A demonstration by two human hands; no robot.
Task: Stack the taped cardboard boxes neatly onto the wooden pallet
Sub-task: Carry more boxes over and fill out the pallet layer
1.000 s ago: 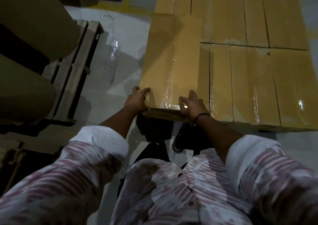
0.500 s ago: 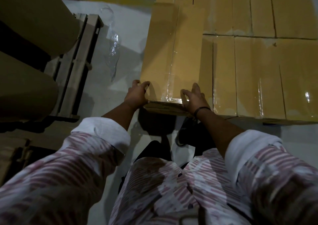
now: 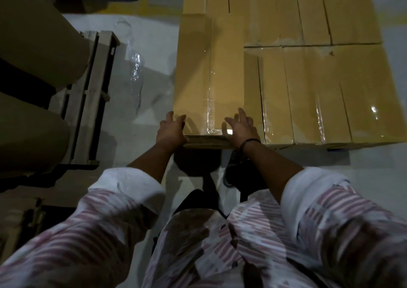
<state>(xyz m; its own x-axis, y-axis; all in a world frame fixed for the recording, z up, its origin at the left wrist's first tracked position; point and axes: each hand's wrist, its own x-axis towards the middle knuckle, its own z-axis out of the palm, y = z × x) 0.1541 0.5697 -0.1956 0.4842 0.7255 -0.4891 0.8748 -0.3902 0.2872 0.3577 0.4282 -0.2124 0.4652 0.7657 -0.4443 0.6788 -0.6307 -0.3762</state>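
The person bends over a pallet (image 3: 206,142) whose near edge shows just below both hands. A box (image 3: 209,67) stands at the left end of the near row, touching the other boxes (image 3: 319,94) on its right, with its top higher than theirs. Clear tape runs along its top seam and down the near face.

The left hand (image 3: 170,131) lies against the box's near left corner, fingers loosely spread, thumb toward the front face. The right hand (image 3: 240,129) presses flat on the near face at the right side, fingers straight and fanned apart; a dark band (image 3: 248,143) circles its wrist.

On the floor to the left lie a crumpled sheet of plastic (image 3: 134,76) and a 2nd pallet (image 3: 88,102) carrying 2 big brown rolls (image 3: 33,34). A dark shoe (image 3: 237,171) shows below the right wrist.
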